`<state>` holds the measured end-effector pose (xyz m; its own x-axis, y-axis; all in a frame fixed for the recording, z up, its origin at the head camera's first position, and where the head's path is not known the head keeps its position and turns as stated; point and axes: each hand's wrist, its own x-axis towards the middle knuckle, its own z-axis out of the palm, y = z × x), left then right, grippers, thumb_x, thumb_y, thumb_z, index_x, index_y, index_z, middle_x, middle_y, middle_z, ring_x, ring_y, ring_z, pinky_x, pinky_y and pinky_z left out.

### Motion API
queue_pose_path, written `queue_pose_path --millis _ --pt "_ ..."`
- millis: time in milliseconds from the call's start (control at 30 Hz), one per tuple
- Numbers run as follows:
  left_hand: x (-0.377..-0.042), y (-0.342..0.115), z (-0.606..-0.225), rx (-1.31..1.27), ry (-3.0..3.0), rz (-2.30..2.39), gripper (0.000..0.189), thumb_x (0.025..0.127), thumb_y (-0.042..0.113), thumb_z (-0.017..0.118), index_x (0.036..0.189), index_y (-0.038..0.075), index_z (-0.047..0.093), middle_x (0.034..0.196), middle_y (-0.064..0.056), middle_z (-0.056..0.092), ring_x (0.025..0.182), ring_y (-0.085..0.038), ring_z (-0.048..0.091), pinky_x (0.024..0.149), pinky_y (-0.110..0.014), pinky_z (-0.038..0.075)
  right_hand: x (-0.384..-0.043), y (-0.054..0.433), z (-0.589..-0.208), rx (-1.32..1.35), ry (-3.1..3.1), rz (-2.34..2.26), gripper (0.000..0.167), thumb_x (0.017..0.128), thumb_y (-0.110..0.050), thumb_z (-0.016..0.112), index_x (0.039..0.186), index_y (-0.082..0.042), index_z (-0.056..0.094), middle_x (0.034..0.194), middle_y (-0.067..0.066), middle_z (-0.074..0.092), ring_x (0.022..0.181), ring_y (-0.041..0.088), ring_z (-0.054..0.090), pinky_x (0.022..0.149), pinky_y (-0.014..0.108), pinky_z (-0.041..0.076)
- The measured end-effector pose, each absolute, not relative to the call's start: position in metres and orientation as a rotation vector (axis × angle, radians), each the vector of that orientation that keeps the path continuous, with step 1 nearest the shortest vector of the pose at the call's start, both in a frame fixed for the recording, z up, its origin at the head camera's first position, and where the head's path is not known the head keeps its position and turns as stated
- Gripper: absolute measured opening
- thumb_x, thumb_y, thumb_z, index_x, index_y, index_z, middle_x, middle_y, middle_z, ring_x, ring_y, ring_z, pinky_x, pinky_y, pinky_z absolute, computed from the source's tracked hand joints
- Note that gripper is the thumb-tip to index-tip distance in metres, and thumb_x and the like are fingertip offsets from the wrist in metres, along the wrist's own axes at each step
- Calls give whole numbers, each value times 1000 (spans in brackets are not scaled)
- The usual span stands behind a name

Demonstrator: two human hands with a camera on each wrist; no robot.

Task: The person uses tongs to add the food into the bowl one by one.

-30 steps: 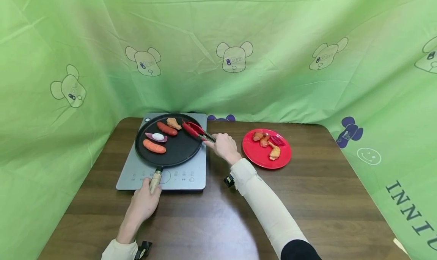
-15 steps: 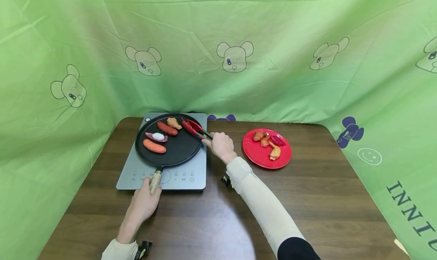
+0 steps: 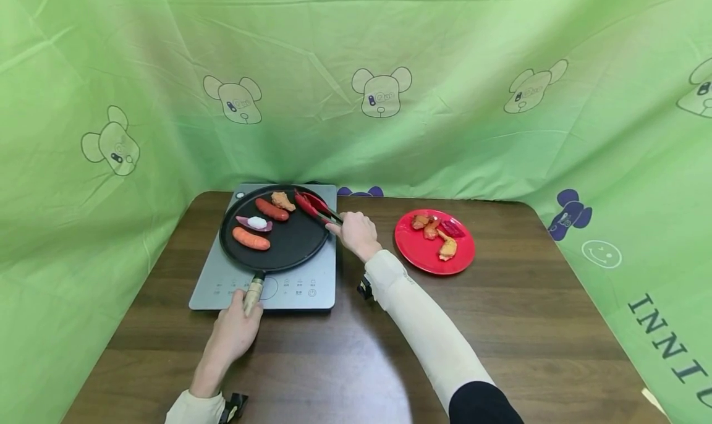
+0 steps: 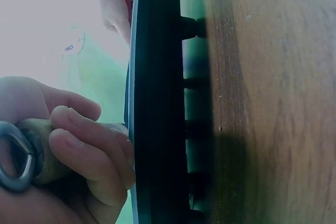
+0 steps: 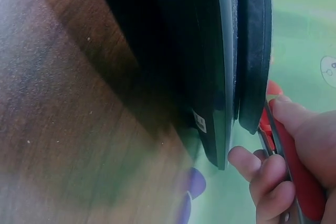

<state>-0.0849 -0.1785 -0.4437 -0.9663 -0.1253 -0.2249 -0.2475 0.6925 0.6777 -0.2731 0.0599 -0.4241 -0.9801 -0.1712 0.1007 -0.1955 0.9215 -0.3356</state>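
My left hand (image 3: 235, 332) grips the pale handle (image 3: 253, 293) of a black frying pan (image 3: 293, 251) that sits on a silver induction cooktop (image 3: 322, 291). In the left wrist view, fingers curl round that handle, a metal ring at its end. My right hand (image 3: 358, 233) holds red-tipped tongs (image 3: 314, 207), their tips over the pan's far right part. The right wrist view shows the tongs' red grip (image 5: 304, 182) in the palm. Left of the tips lie a fried chicken piece (image 3: 283, 201), a red sausage (image 3: 272, 209), a purple piece topped with white (image 3: 256, 224) and an orange sausage (image 3: 251, 238).
A red plate (image 3: 414, 260) on the wooden table (image 3: 500, 325) stands right of my right hand. It bears several browned meat pieces (image 3: 447, 249) and a dark red piece (image 3: 452, 228). Green printed cloth (image 3: 311, 146) hangs behind and on both sides.
My right hand has shifted slightly left and up with the tongs, whose tips stay over the far right of the pan. The left hand, pan and food have not moved.
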Motion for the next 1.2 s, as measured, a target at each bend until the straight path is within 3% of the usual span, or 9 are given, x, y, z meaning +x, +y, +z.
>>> queue_pose_path --millis 233,533,900,1000,1200 --pt "-85 -179 -442 -310 2741 1131 37 96 27 44 122 2 35 69 -10 47 51 -20 46 44 -34 37 -273 59 -422 267 -3011 509 43 87 -57 57 84 -14 63 75 7 62 66 27 62 53 38 45" --pt "-87 -178 -443 -301 2754 1135 37 96 27 44 122 2 36 70 -10 47 52 -20 46 45 -34 37 -268 67 -423 267 -2998 526 43 86 -57 57 86 -14 61 71 7 59 66 28 61 51 38 44" --pt "-88 -179 -443 -310 2745 1135 37 95 27 45 122 2 35 70 -11 47 52 -20 47 45 -34 38 -255 82 -421 262 -2917 580 49 86 -57 58 110 -15 65 80 15 65 67 35 63 54 43 46" --pt "-88 -179 -443 -313 2734 1132 38 96 27 44 123 2 35 71 -11 47 52 -20 47 45 -34 38 -247 90 -418 272 -2893 562 50 86 -59 57 110 -15 65 78 15 65 66 36 63 53 43 45" --pt "-87 -180 -445 -296 2736 1133 39 96 27 44 124 2 34 70 -10 47 52 -20 46 45 -34 37 -231 110 -414 290 -2844 561 45 85 -57 59 96 -13 64 62 9 57 56 31 58 47 41 41"
